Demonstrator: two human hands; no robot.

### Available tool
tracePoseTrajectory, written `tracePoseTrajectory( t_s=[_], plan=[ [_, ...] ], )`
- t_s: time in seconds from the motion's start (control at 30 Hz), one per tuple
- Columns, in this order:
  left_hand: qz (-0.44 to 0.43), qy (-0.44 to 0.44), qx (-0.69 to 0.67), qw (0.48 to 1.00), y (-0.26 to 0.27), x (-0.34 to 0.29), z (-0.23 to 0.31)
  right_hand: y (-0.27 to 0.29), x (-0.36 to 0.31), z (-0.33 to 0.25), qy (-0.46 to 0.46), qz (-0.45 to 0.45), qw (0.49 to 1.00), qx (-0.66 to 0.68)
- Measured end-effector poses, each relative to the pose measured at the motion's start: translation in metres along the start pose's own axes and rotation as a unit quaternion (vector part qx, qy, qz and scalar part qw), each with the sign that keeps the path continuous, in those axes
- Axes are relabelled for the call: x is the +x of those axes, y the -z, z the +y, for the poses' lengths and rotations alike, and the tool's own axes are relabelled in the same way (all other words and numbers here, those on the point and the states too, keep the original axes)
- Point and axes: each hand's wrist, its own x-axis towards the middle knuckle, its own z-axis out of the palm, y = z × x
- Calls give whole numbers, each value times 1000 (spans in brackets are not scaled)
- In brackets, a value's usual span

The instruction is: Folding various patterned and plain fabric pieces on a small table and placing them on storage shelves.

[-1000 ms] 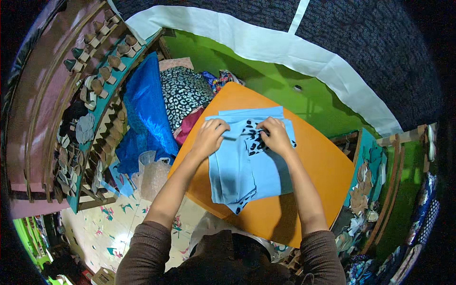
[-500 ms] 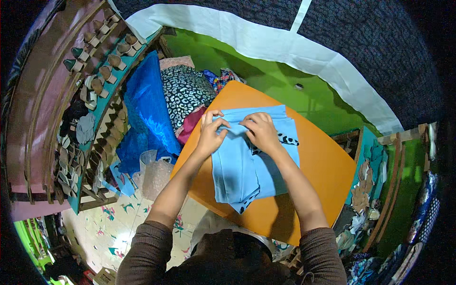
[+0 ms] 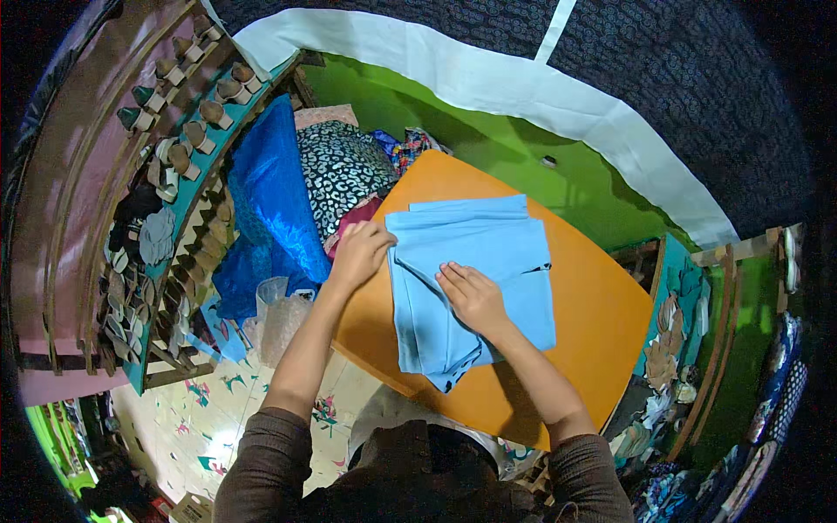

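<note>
A folded light blue cloth lies in layers on the orange tabletop. Small black-spotted patches show at its near corner and by its right edge. My left hand is at the cloth's left edge, fingertips pinched together on its border. On the middle of the cloth rests my right hand, with its fingers stretched out flat along a slanting fold. The palm side of each hand is hidden.
Left of the table are a shiny blue fabric, a leopard-print bundle and a clear plastic bag. A teal rack holds several shoes. Coloured scraps litter the floor. Another shelf with cut pieces stands right.
My left hand has moved left to the cloth's edge. My right hand has come nearer and flattened. The top layer now lies spread out, covering most of the spotted patch on the right.
</note>
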Motion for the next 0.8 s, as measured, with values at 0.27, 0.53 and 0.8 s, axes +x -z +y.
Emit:
tracePoseTrajectory(
  t_s=[0.27, 0.53, 0.8],
  plan=[
    [2, 118, -155, 981, -32, -3, 32, -25, -3, -24, -128, -123, 984, 8],
    [134, 293, -230, 918, -61, -11, 42, -21, -7, -21, -134, -153, 978, 52],
    [212, 294, -276, 890, -48, 5, 48, -2, 7, -6, -218, -102, 969, 52]
  ],
)
